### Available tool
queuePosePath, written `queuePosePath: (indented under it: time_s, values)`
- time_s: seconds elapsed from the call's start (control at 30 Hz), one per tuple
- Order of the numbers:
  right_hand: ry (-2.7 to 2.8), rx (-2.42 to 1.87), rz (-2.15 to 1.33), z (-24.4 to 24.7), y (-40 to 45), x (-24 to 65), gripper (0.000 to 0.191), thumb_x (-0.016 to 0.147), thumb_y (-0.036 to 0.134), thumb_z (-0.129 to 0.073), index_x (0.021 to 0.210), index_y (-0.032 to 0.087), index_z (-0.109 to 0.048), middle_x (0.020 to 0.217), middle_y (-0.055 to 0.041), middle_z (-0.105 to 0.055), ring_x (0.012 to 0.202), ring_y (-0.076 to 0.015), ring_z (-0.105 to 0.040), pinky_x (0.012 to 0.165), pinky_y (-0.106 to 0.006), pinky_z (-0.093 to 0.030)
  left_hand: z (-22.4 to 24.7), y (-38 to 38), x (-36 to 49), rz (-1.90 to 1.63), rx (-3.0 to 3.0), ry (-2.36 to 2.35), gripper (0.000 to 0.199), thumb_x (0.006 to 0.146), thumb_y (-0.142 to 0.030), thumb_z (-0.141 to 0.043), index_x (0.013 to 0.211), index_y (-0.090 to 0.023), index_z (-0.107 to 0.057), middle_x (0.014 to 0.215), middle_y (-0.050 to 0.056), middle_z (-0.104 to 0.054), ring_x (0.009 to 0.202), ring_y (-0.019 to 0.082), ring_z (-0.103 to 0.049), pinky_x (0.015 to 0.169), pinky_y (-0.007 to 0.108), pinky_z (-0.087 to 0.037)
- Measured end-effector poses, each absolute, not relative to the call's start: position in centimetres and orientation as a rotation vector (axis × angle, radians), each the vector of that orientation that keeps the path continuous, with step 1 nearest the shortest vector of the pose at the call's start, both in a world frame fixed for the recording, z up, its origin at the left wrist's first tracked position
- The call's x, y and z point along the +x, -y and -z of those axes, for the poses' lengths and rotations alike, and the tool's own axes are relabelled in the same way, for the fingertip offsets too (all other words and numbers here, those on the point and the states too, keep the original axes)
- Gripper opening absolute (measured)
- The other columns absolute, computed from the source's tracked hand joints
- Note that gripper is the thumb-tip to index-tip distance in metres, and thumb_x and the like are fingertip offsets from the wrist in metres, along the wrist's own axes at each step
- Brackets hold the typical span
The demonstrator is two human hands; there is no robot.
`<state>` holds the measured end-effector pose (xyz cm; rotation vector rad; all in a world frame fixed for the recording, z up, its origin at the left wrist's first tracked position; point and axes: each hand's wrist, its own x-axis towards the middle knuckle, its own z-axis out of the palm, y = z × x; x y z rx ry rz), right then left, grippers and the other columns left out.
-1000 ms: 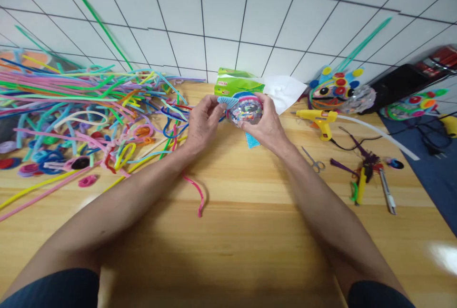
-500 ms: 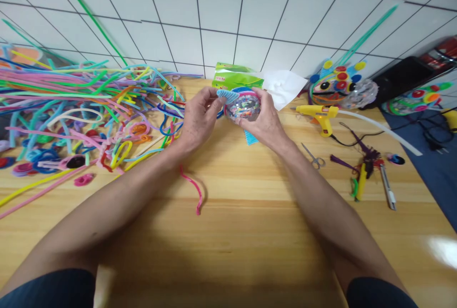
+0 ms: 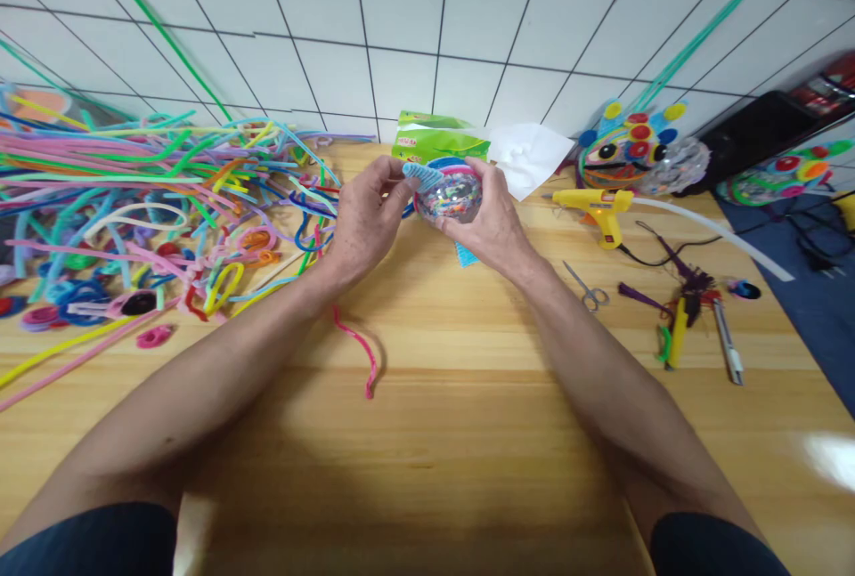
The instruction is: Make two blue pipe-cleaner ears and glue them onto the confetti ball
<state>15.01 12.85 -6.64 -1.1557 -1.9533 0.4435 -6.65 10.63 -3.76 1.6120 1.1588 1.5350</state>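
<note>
A clear round ball with many-coloured bits inside sits in my right hand, whose fingers and thumb wrap its right side. Pink and blue pipe cleaner runs round the top of the ball. My left hand pinches a light-blue ribbed triangle, which lies against the ball's upper left. Below the ball, a second light-blue ribbed piece shows, partly covered by my right hand. Nearer to me, a pink pipe cleaner rests on the wooden table.
Loose pipe cleaners are heaped at the left. Behind my hands are a green packet and white paper. To the right lie a yellow glue gun, scissors, a cutter knife and decorated figures.
The view has shifted slightly. Both hands keep the same hold, with the blue triangle still at the ball's upper left.
</note>
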Motion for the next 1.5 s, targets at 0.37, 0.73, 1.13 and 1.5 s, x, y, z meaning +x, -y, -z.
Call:
queuePosePath:
  time_s: [0.37,0.73,1.13,1.5]
  values:
    - [1.946,-1.151,-0.441,6.5,-12.7,14.9,0.091,0.082,0.052,-0.090,0.157,0.031,-0.043,0.153,-0.0128,-0.056,0.152,-0.0421,-0.051,0.131,-0.070,-0.041,3.9,-10.6,-6.7,-1.538,1.684,-1.163,0.020,0.098,-0.040,-0.081,0.094,-0.022,-0.075,0.090,0.003,-0.078,0.085,0.019,-0.074,0.080,0.031,-0.061]
    - [1.951,-1.114,-0.429,6.9,-12.9,15.0,0.090,0.083,0.050,-0.090,0.157,0.031,-0.042,0.153,-0.0136,-0.056,0.151,-0.0423,-0.051,0.130,-0.070,-0.041,4.4,-10.8,-6.8,-1.542,1.746,-1.189,0.025,0.101,-0.046,-0.077,0.096,-0.021,-0.074,0.090,0.003,-0.078,0.083,0.018,-0.073,0.077,0.029,-0.060]
    - [1.903,-1.011,-0.416,7.3,-13.1,14.8,0.086,0.079,0.040,-0.093,0.150,0.032,-0.047,0.148,-0.0131,-0.060,0.143,-0.0408,-0.056,0.127,-0.069,-0.045,4.9,-11.0,-7.0,-1.517,1.884,-1.278,0.026,0.106,-0.047,-0.070,0.099,-0.022,-0.070,0.089,0.003,-0.077,0.080,0.017,-0.073,0.076,0.031,-0.060]
    - [1.868,-0.996,-0.412,7.6,-13.2,14.5,0.089,0.076,0.041,-0.096,0.150,0.033,-0.048,0.147,-0.0114,-0.061,0.143,-0.0399,-0.056,0.127,-0.068,-0.045,4.5,-10.8,-7.1,-1.471,1.899,-1.317,0.024,0.105,-0.044,-0.071,0.097,-0.021,-0.071,0.091,0.004,-0.080,0.081,0.018,-0.074,0.074,0.030,-0.059]
